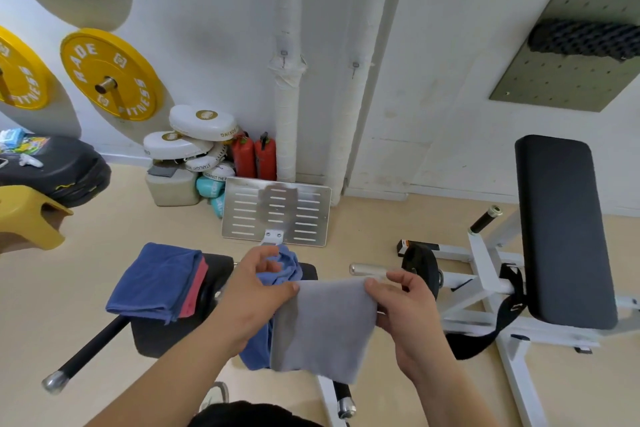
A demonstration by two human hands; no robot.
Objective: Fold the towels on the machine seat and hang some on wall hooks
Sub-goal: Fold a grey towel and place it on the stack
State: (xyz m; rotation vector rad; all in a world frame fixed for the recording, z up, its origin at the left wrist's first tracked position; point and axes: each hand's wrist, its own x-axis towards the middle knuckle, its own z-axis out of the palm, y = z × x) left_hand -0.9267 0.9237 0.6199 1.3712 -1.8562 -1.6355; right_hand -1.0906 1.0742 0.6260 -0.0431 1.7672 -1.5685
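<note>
Your left hand (258,291) and right hand (405,302) each pinch a top corner of the grey towel (322,326), which hangs stretched between them above the near right edge of the machine seat (162,336). A crumpled blue towel (284,263) bunches just behind your left hand. A folded blue towel (156,281) lies over a red towel (195,288) on the seat's left edge.

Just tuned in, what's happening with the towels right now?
A person holds a grey towel up by its top edge. The left hand pinches one corner and the right hand the other, above the black machine seat. A crumpled blue towel lies on the seat behind it. At the seat's left end a folded blue towel rests on a folded red towel. The wall hooks carry nothing.
</note>
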